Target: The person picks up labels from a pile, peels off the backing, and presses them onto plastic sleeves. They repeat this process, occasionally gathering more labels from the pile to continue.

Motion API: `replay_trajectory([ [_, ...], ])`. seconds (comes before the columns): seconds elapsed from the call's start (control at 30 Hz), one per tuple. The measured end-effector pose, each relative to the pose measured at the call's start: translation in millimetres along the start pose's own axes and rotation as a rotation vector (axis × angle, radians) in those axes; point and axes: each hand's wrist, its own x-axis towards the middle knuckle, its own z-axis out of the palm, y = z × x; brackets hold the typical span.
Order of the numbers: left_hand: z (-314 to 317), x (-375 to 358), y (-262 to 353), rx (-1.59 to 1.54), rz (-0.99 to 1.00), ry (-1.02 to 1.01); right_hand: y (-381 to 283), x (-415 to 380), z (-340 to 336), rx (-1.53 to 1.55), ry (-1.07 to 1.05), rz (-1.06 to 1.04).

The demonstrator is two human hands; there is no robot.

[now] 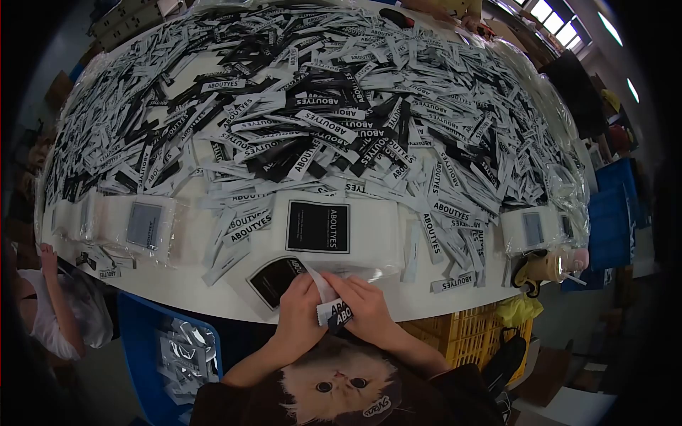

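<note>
My left hand and my right hand meet at the table's near edge, fingers closed. Between them they grip a few narrow packets, white and black, printed ABOUTYES. A black label with a white border lies against my left hand's fingers, partly covered by them. Just beyond my hands is a clear bag with white contents, bearing a black ABOUTYES label. Loose white packets lie left of that bag, and more lie on its right.
A large heap of black and white packets covers the table. Bagged white packs sit at left, others at right beside a drink cup. Below are a blue bin and yellow crate. Other people are nearby.
</note>
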Motion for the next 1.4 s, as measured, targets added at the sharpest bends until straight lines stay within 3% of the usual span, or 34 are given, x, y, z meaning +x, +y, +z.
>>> replay_trajectory([
  [0.07,1.4,-4.2,-2.1,0.016,-0.107,0.001,0.1,-1.1,0.2,0.014,0.028,-0.014],
  [0.13,4.4,-8.7,-8.4,-0.007,-0.245,-0.043,5.4,-4.4,-2.2,0.003,0.235,0.131],
  [0.17,3.1,-8.3,-6.1,-0.004,-0.245,-0.044,6.5,-2.7,2.4,0.010,0.295,0.092],
  [0.23,-5.2,-1.8,3.5,0.101,-0.055,0.304,4.2,4.6,-8.7,0.097,0.245,0.079],
  [0.27,-8.8,-0.8,6.1,0.100,-0.056,0.295,1.6,4.3,-13.8,0.184,0.185,0.068],
  [0.3,-13.0,-0.4,7.6,0.095,0.132,0.310,-1.7,-1.1,-14.9,0.185,0.189,0.078],
  [0.33,-15.9,-1.2,7.3,0.089,0.320,0.329,-5.5,-8.3,-15.3,0.412,0.108,0.235],
  [0.37,-19.1,-8.7,4.6,0.102,0.382,0.119,-8.1,-13.9,-15.2,0.636,0.020,0.388],
  [0.53,-10.0,9.2,13.1,0.106,0.364,0.026,-5.7,-23.1,-14.0,0.978,0.206,0.556],
  [0.63,-0.8,6.8,0.6,0.115,0.249,-0.033,0.1,-26.9,-14.7,0.861,0.348,0.461],
  [0.7,-1.7,4.1,-3.1,0.133,0.163,0.040,6.0,-27.7,-29.2,0.626,0.283,0.380],
  [0.83,-2.3,7.1,-6.0,0.128,0.076,0.062,17.7,-32.4,-44.4,0.573,0.207,0.489],
  [0.9,-4.0,9.9,-0.7,0.151,0.045,-0.040,17.3,-31.8,-42.3,0.930,0.499,0.309],
  [0.93,-2.4,10.0,0.5,0.151,0.044,-0.042,19.1,-25.9,-43.7,1.036,0.575,0.123],
  [1.03,2.0,10.7,4.9,0.140,0.109,-0.101,8.4,-8.3,-42.6,1.295,0.494,0.001],
  [1.1,2.7,8.1,7.2,0.033,0.202,-0.041,1.5,-5.2,-34.1,1.151,0.333,0.227],
  [1.13,2.5,8.7,8.3,0.035,0.203,-0.039,4.4,-4.4,-30.1,1.046,0.251,0.205],
  [1.23,-4.0,7.9,14.0,0.027,0.160,-0.016,-5.6,-7.3,-23.0,0.882,0.230,0.368],
  [1.3,-13.9,13.2,13.6,-0.207,-0.054,-0.071,1.3,-13.0,-17.0,0.921,0.294,0.388],
  [1.37,-24.4,11.0,-2.6,-0.325,-0.297,-0.301,-2.3,-12.1,-16.5,0.987,0.302,0.413],
  [1.4,-29.4,12.9,-3.4,-0.315,-0.308,-0.265,-3.1,-11.9,-18.8,0.986,0.306,0.413],
])
